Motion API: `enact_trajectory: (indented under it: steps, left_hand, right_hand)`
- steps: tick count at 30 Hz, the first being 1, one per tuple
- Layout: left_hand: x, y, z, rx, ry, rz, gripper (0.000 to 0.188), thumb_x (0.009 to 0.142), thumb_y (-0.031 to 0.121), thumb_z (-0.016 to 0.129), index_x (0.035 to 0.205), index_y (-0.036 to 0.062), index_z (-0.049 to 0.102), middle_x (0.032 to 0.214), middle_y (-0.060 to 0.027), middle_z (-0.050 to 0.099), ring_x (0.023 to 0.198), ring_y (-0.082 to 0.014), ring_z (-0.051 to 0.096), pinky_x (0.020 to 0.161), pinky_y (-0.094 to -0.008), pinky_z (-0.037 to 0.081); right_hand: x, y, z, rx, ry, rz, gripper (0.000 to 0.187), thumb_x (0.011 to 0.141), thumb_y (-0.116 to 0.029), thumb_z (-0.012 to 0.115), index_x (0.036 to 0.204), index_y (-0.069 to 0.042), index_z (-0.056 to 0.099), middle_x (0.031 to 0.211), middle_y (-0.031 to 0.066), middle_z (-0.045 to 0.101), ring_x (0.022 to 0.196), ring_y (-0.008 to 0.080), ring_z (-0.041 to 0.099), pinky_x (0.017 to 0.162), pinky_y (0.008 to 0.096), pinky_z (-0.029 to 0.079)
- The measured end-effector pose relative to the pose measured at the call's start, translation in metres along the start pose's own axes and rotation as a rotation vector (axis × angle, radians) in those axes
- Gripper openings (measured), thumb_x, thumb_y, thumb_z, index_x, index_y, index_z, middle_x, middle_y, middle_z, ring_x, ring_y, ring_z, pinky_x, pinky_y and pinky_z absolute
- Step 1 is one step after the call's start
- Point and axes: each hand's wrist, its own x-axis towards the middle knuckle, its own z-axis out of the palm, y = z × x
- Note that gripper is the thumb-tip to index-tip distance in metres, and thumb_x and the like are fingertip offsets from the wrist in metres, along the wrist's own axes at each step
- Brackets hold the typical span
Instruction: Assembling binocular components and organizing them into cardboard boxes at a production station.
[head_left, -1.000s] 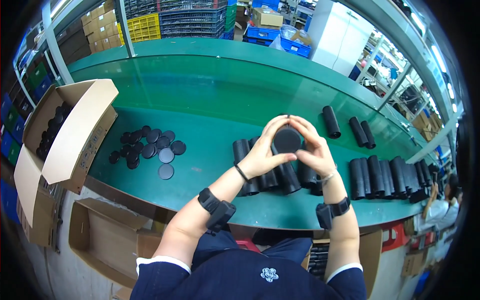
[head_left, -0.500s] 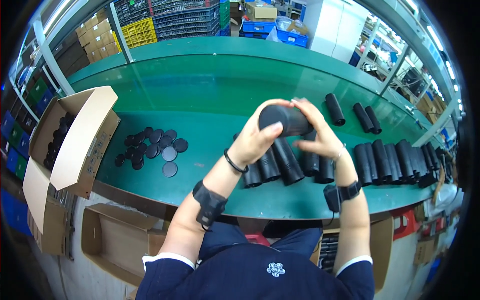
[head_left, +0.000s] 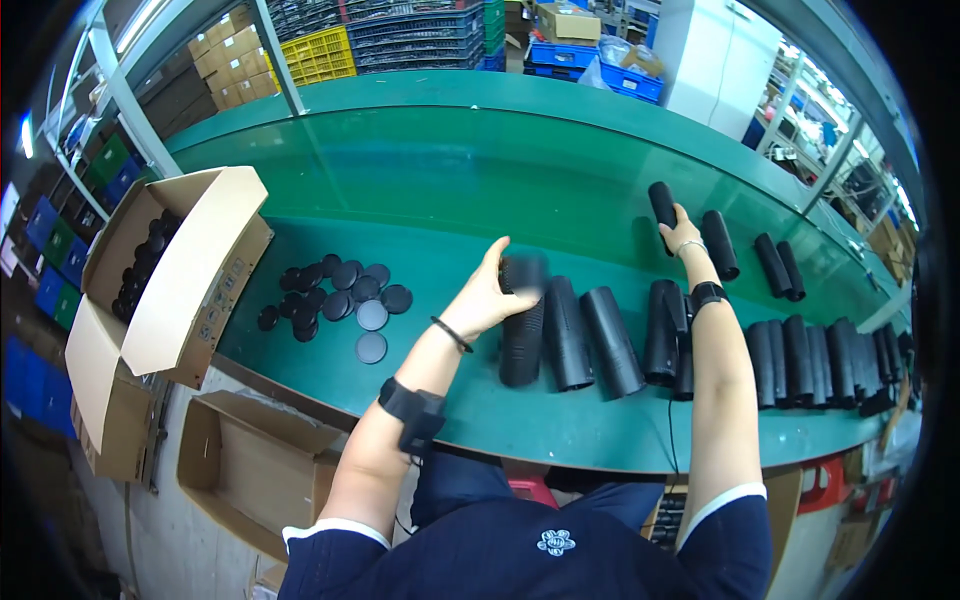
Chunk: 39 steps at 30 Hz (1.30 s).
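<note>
My left hand (head_left: pixel 488 292) is wrapped round the far end of a black ribbed tube (head_left: pixel 522 345), the leftmost of the near group. That end is smeared by motion. Farther off to the right, my right hand (head_left: pixel 682 234) grips another black tube (head_left: pixel 661 202), which stands on the green bench close to the glossy back strip. Between my arms several more black tubes (head_left: pixel 613 342) lie side by side, partly covered by my right forearm. Loose black round discs (head_left: pixel 371 316) are scattered to the left of my left hand.
An open carton (head_left: pixel 190 270) of black discs stands at the left, with an opened box (head_left: pixel 250 470) below the bench edge. A row of black tubes (head_left: pixel 820 360) lines the right side. Farther tubes (head_left: pixel 719 245) lie behind it. Metal posts (head_left: pixel 280 60) rise along the back.
My hands have parted from the tube they held together. The right hand has carried a tube to the far right; the left has moved down onto the near group. The view has shifted slightly.
</note>
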Motion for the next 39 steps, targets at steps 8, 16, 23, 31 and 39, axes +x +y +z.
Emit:
enact_trajectory:
  steps: [8,16,23,31,39]
  left_hand:
    - [-0.017,0.023,-0.023,0.054,-0.138,0.357,0.057,0.074,0.008,0.07,0.123,0.0072,0.043,0.117,-0.0053,0.052,0.109,-0.0144,0.051,0.097,-0.0303,0.04]
    - [-0.018,0.01,-0.042,-0.176,-0.098,0.351,0.048,0.072,0.021,0.074,0.111,0.0041,0.052,0.108,-0.0086,0.058,0.102,-0.0178,0.055,0.095,-0.0317,0.042]
    - [-0.006,0.015,-0.059,-0.776,-0.357,0.537,0.047,0.078,0.029,0.067,0.115,0.0051,0.051,0.11,-0.0139,0.056,0.108,-0.0222,0.052,0.099,-0.0403,0.04]
    - [0.04,-0.042,0.008,0.363,0.187,-0.063,0.073,0.088,0.048,0.063,0.136,0.0012,0.035,0.104,-0.0103,0.045,0.073,-0.0143,0.055,0.062,-0.0292,0.051]
    - [0.078,0.008,0.004,-0.639,0.212,0.14,0.089,0.08,0.025,0.077,0.146,0.0046,0.02,0.138,-0.0144,0.035,0.116,-0.0231,0.05,0.084,-0.0347,0.051]
  right_hand:
    - [-0.057,-0.053,-0.019,-0.168,0.149,-0.411,0.051,0.085,-0.024,0.066,0.134,-0.024,0.05,0.128,0.0112,0.056,0.123,0.033,0.047,0.099,0.05,0.039]
    - [-0.172,-0.153,-0.037,0.416,-0.418,-1.174,0.045,0.078,-0.021,0.071,0.12,-0.009,0.061,0.121,0.0171,0.059,0.112,0.0331,0.056,0.095,0.04,0.045]
    - [-0.201,-0.172,-0.021,0.414,-0.775,-1.164,0.083,0.068,-0.022,0.078,0.139,-0.003,0.04,0.129,0.0187,0.054,0.122,0.0329,0.05,0.103,0.0403,0.037]
    - [-0.088,-0.124,-0.018,0.514,-0.17,-0.62,0.079,0.076,-0.014,0.073,0.144,-0.017,0.033,0.117,0.0182,0.059,0.106,0.034,0.06,0.092,0.0372,0.045]
    - [-0.146,-0.116,-0.031,0.26,0.278,-1.043,0.084,0.063,-0.007,0.082,0.139,-0.012,0.045,0.117,0.0169,0.054,0.108,0.035,0.055,0.093,0.0401,0.046]
